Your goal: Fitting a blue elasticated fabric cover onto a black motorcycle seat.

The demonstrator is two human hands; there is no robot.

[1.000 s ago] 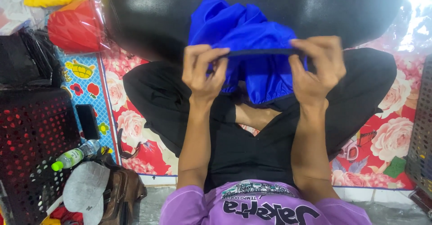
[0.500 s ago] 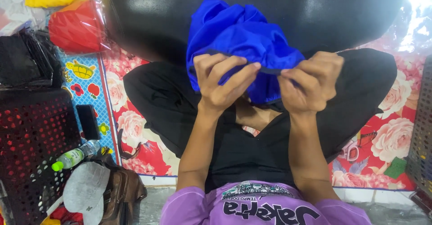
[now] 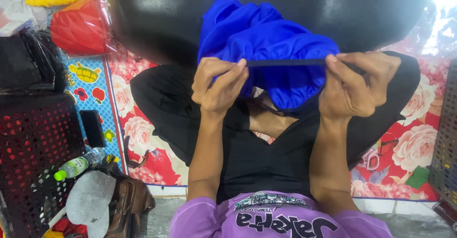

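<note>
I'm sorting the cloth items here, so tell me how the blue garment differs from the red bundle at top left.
The blue garment is loose and unwrapped; the red bundle sits inside clear plastic. The blue garment has a dark band pulled taut between the left hand and right hand; the red bundle lies untouched on the floor. Both are bright, solid-coloured fabric.

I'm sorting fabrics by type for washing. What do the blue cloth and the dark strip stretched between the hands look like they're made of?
The blue cloth looks like thin, smooth synthetic fabric, perhaps nylon or polyester: it has a slight sheen and soft crumpled folds. The dark strip, pulled taut between the left hand and right hand, seems to be elastic band; matte, flat, narrow.
</note>
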